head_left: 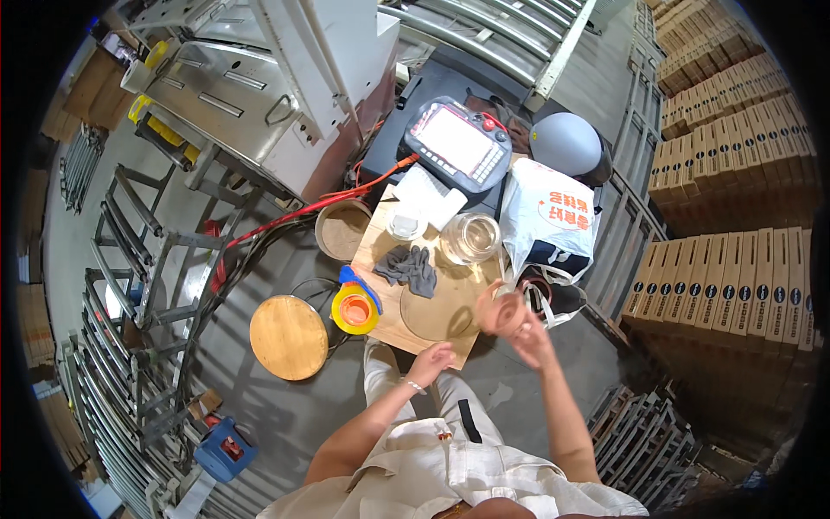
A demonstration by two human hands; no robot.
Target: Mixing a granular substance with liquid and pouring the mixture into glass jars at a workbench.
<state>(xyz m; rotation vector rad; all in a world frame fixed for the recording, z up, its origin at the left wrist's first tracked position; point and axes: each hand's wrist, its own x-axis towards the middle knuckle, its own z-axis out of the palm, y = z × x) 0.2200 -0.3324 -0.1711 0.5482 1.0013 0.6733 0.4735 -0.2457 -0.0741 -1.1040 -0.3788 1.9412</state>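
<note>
My right hand [532, 343] is raised over the right front edge of a small wooden table [378, 240]. Its fingers grip a round, brownish, ring-like thing [504, 313], blurred by motion, that looks like a tape roll. At the table's front edge, my left hand [430, 362] has its fingers curled together; whether anything is between them is hidden. A clear round disc or lid [432, 310] lies between the hands and a grey glove [410, 269]. Yellow and orange tape rolls [355, 311] with a blue piece sit at the table's left corner. Behind stands a clear jar [469, 238].
A control pendant [458, 143], white plastic bag [546, 221] and grey helmet [565, 145] lie beyond the table. A round wooden stool [288, 337] stands left, near a cardboard drum [343, 229] and red cables [298, 210]. Stacked cartons [718, 281] line the right.
</note>
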